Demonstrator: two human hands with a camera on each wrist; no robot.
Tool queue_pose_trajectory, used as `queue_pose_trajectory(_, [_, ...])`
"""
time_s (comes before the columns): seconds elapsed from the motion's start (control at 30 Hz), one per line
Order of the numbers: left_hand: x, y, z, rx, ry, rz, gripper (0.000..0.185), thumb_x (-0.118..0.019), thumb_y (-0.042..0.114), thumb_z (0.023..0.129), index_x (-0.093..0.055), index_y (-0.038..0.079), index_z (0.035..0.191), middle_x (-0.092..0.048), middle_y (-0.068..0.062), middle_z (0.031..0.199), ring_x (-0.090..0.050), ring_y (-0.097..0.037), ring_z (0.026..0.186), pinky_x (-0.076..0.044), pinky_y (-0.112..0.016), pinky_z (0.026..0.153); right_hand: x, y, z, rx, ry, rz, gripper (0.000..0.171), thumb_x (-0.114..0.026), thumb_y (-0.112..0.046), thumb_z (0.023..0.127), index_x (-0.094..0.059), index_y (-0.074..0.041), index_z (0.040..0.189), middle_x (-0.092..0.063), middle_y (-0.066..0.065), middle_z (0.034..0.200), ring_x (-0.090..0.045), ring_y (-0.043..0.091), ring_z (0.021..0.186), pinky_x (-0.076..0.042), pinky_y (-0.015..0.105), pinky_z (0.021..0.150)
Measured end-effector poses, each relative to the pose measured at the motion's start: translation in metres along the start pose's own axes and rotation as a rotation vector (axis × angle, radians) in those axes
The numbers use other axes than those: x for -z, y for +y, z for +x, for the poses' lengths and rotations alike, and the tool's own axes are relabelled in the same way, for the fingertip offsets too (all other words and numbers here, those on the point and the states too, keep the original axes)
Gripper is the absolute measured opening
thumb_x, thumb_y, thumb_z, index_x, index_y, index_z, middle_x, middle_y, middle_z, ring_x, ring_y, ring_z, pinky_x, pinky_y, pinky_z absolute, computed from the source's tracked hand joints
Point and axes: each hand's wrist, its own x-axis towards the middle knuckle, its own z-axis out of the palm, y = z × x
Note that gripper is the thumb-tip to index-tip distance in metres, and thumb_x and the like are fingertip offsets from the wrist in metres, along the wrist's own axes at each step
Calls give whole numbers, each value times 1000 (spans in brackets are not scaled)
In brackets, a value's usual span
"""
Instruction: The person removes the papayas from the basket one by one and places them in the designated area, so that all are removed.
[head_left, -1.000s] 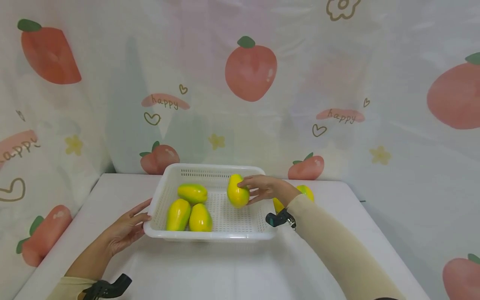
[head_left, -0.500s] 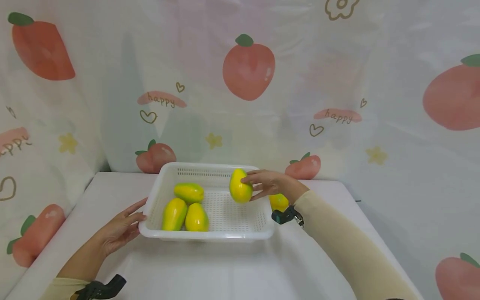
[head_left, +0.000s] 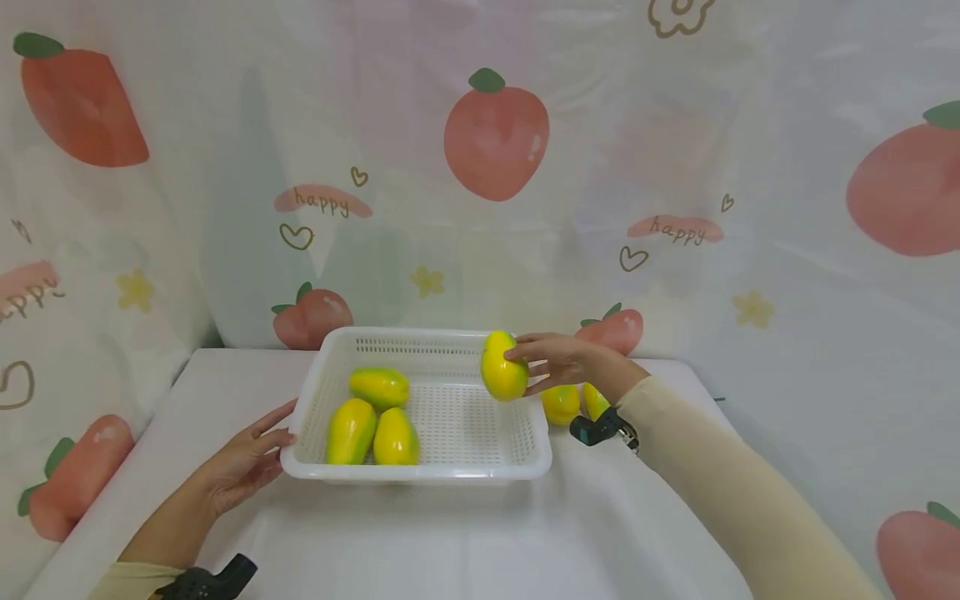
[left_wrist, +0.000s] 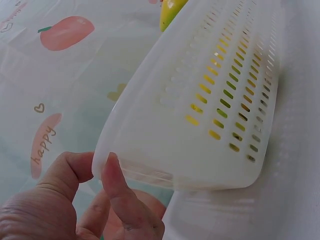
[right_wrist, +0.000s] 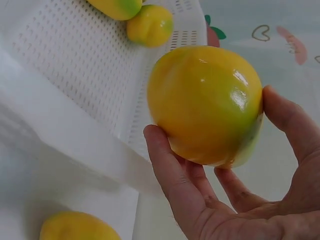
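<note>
My left hand [head_left: 243, 467] pinches the left rim of a white plastic basket [head_left: 420, 472]; in the left wrist view, thumb and finger lie on either side of the rim. My right hand [head_left: 558, 358] holds a yellow-green papaya [head_left: 504, 367] in its fingers, raised above the basket's right rim. The right wrist view shows the papaya [right_wrist: 205, 105] up close, thumb on one side and fingers on the other. Inside the basket, three more papayas lie on the left: one behind [head_left: 379, 387], two in front, including a papaya [head_left: 351, 432] at the left corner.
To the right of the basket, two papayas sit on the white-covered table [head_left: 450, 542], one papaya [head_left: 561, 404] beside the rim and another papaya [head_left: 595, 400] partly hidden by my right wrist. A fruit-printed backdrop [head_left: 420, 250] rises behind the table and on both sides.
My right hand has carried the papaya rightward and slightly up, from over the basket's inside to over its right rim. My left hand keeps its hold on the basket.
</note>
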Motion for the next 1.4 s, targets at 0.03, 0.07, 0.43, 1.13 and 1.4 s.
queue_pose_trajectory(0.03, [0, 0, 0, 1, -3, -3, 63, -66, 17, 94, -42, 38, 148, -59, 8, 117, -66, -18, 100, -56, -27, 89, 3, 0, -2, -2, 4, 1, 69, -60, -24, 98, -22, -11, 155, -36, 15, 149, -45, 37, 131, -53, 47, 98])
queue_pose_trajectory(0.07, [-1, 0, 0, 2, -6, -6, 63, -66, 17, 94, -42, 37, 148, -58, 8, 117, -66, -18, 100, -56, -27, 89, 6, 1, -4, -5, 5, 2, 70, -59, -24, 98, -20, -10, 155, -34, 15, 151, -44, 37, 132, -53, 47, 99])
queue_pose_trajectory(0.43, [-1, 1, 0, 18, -27, -33, 55, -64, 15, 95, -48, 41, 141, -59, 6, 114, -66, -16, 98, -57, -21, 83, 34, 9, -18, -36, 62, 103, 79, -58, -22, 99, -7, -11, 159, -15, 18, 161, -27, 41, 143, -50, 50, 101])
queue_pose_trajectory(1.13, [2, -1, 2, 0, 0, -1, 67, -66, 16, 94, -37, 37, 151, -56, 5, 119, -65, -20, 100, -57, -27, 88, 89, 29, -44, -62, 185, 90, 74, -56, -25, 100, -11, -10, 157, -11, 21, 161, -23, 41, 144, -43, 51, 108])
queue_pose_trajectory(1.4, [1, -1, 1, -4, -20, 7, 62, -64, 16, 95, -41, 40, 148, -56, 5, 119, -65, -18, 99, -57, -24, 85, 105, 38, -55, -54, 182, 68, 76, -57, -29, 99, -11, -9, 156, -15, 22, 158, -29, 41, 141, -37, 53, 112])
